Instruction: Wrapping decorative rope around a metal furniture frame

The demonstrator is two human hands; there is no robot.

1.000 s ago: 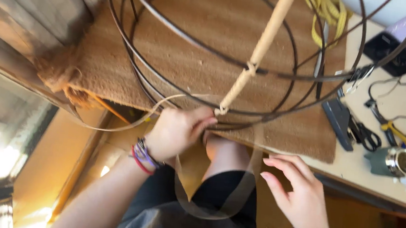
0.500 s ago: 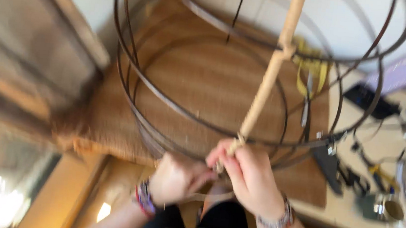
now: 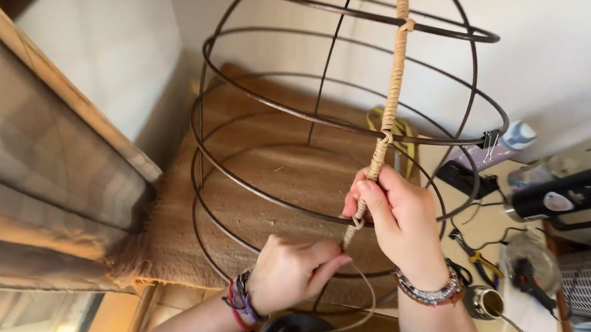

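In the head view, the right hand (image 3: pixel 399 221) is pinching the cane-wrapped rib (image 3: pixel 391 96) of the wire frame (image 3: pixel 272 103), steadying the winding. Just below it, the left hand (image 3: pixel 295 269) is pinching the loose cane strip (image 3: pixel 360 318), apparently keeping it taut. The frame is standing on a brown mat (image 3: pixel 274 164).

The wire frame (image 3: pixel 332 155) stands on the mat (image 3: pixel 280 179), which lies on the tabletop (image 3: pixel 497 226). The wrapped rib (image 3: pixel 391 89) runs down the frame's near side. The right hand (image 3: pixel 397 221) grips that rib low on the frame; the left hand (image 3: pixel 293 269) sits below and left of it, beneath the frame's lowest rings. Right of the frame lie the pliers (image 3: pixel 476 260), a cup (image 3: pixel 483 302) and a heat gun (image 3: pixel 571 197). A clip (image 3: pixel 489 140) hangs on the frame's right edge.
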